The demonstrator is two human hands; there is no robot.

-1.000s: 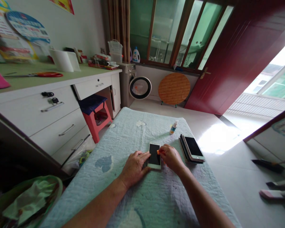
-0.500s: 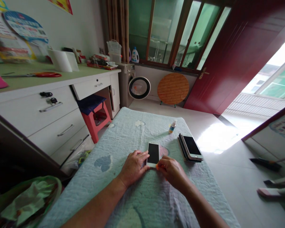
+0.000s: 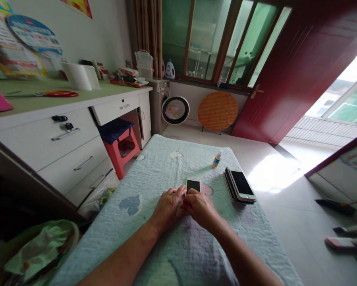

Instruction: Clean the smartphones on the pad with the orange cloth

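Note:
A white smartphone [image 3: 193, 183] with a dark screen lies face up on the quilted cloth; my hands cover its lower part. My left hand [image 3: 167, 205] steadies the phone at its left edge, fingers bent along it. Across the lower screen, my right hand [image 3: 198, 206] is closed in a pinch on a small orange thing, mostly hidden by the fingers, whose kind I cannot make out. Right of the hands, several phones are stacked, a white phone [image 3: 242, 185] on top. A small spray bottle [image 3: 217, 159] with a white top stands behind them.
The light-blue quilted cloth [image 3: 163, 159] covers the surface before me. To the left are a white desk [image 3: 77, 147] with drawers, a red stool [image 3: 123, 155] and a green bin [image 3: 72, 238] with crumpled paper. A washing machine [image 3: 159, 107] stands open at the back.
My right hand has moved left from the phone's lower right corner across its lower screen, close against my left hand. The left hand has stayed nearly still.

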